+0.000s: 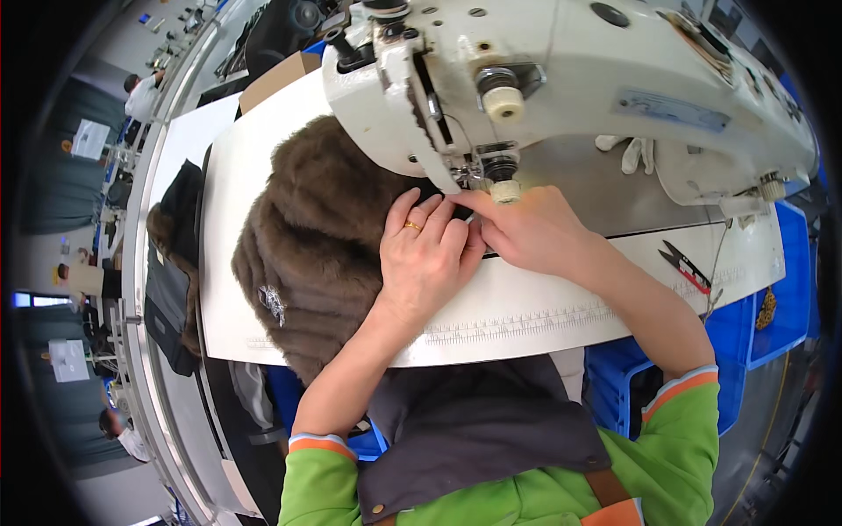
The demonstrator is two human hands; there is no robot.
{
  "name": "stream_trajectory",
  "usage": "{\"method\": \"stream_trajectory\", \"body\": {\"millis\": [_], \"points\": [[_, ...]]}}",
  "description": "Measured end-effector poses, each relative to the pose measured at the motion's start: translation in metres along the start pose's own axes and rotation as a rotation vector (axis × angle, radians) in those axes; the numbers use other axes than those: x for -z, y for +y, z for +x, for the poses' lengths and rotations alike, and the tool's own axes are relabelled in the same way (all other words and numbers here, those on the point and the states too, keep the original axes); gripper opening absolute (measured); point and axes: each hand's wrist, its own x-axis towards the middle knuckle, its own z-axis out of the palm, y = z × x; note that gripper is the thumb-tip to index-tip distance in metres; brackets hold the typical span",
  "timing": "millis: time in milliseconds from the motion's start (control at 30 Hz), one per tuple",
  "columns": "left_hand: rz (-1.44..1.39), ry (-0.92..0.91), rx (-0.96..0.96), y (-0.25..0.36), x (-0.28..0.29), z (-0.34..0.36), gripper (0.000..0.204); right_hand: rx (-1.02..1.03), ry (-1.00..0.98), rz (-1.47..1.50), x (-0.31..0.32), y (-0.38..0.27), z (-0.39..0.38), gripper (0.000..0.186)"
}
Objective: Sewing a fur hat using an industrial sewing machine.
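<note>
A brown fur piece (307,219) is draped over the left of the white sewing table (491,324), with a small silvery patch on its lower part. Its right end runs under the head of a white sewing machine (561,70). My left hand (425,259), with a ring on one finger, presses bent fingers on the fur's right edge, close to the needle area. Beside it, my right hand (535,232) pinches the dark edge of the work just below the presser foot. The two hands nearly touch. Fingertips and machine parts partly hide the stitching spot.
Black-and-red thread snips (684,266) lie at the table's right, above a printed ruler strip. White gloves (631,153) rest behind the machine arm. Blue bins (781,280) stand at the right. A dark garment (175,272) hangs at the left; people work farther off.
</note>
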Motion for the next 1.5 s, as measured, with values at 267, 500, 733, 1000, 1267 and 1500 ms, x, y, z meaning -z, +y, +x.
{"method": "stream_trajectory", "body": {"millis": [267,500,733,1000,1267,1500], "points": [[-0.016,-0.11,-0.067,0.0,0.055,0.027,0.01,0.022,-0.045,-0.101,-0.003,0.001,-0.003,0.033],[0.231,-0.384,0.035,-0.095,0.064,0.088,0.027,0.14,0.005,-0.245,-0.01,0.002,0.0,0.039],[-0.314,-0.883,0.118,-0.092,0.049,0.099,0.027,0.062,-0.034,-0.206,-0.006,-0.006,-0.004,0.039],[0.107,-0.343,-0.145,-0.043,0.064,0.023,0.023,0.111,0.053,-0.266,-0.013,0.003,-0.007,0.04],[-0.012,-0.381,-0.129,-0.039,0.056,0.022,0.017,-0.457,-0.106,0.434,0.022,-0.002,-0.003,0.041],[-0.054,-0.334,-0.106,-0.04,0.048,0.022,0.01,-0.835,-0.365,1.371,0.032,-0.021,-0.009,0.063]]}}
